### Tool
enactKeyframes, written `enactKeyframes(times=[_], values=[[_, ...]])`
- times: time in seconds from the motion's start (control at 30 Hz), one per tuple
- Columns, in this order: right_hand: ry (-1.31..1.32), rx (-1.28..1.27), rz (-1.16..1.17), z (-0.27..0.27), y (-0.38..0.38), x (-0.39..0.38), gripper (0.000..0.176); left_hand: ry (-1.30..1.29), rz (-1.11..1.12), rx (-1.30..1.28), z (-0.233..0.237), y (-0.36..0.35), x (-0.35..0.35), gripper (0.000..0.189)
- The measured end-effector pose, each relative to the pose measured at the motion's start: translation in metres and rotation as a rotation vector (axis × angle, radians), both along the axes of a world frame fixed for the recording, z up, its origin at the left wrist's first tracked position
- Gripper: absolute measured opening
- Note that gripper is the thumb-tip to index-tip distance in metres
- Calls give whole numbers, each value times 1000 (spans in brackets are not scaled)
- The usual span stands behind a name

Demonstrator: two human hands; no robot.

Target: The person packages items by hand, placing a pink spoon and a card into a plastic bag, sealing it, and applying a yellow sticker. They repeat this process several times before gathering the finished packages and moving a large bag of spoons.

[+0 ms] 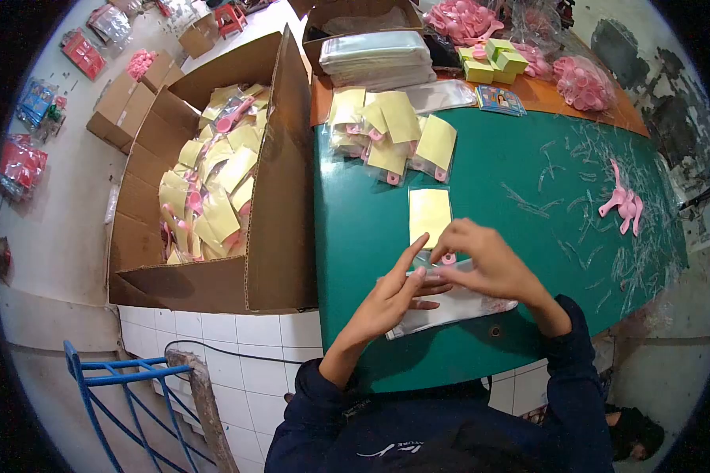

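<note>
Directly before me lies a clear packet (430, 214) with a pale yellow card and the end of a pink handle showing at its lower edge. My left hand (386, 301) is open, fingers spread, at the packet's lower left. Bent over that same edge is my right hand (485, 260), its fingers curled together; what they pinch is too small to make out. Beneath both hands rests a stack of clear plastic bags (426, 317), partly hidden by them. Pink spoons (625, 206) lie in a small group at the right of the table.
A large cardboard box (280, 197) full of similar packets stands at the left. More carded packets (386, 130) are piled at the table's (497, 173) back left. Behind are bag stacks (375, 55), yellow-green boxes (497, 61) and bagged pink spoons (584, 83). Clear plastic strips litter the right side.
</note>
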State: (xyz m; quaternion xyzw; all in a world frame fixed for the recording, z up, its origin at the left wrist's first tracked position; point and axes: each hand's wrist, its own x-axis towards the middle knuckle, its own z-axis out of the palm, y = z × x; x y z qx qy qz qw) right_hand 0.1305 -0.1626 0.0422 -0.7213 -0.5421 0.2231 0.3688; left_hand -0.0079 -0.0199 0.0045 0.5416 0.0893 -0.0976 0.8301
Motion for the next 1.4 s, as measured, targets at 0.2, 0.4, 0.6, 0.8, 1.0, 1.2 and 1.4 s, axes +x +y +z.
enactKeyframes(times=[0.2,0.4,0.6,0.8,1.0,1.2,1.4], values=[[-35,16,18,-10,4,-17,20,52,44,2,4,-2,-3,57],[-304,52,62,-10,4,-26,18,87,94,-67,-4,0,-1,58],[-377,93,182,-10,6,-32,23,-35,167,42,-12,-2,3,62],[213,153,433,26,-21,16,18,30,194,-68,6,-7,5,55],[-737,-249,-741,-34,-170,238,21,10,73,-23,-1,0,6,39],[-414,82,-247,11,-67,84,52,-36,93,-164,-4,-2,10,31],[-64,107,3,-19,-20,9,37,51,105,-25,4,1,8,28]])
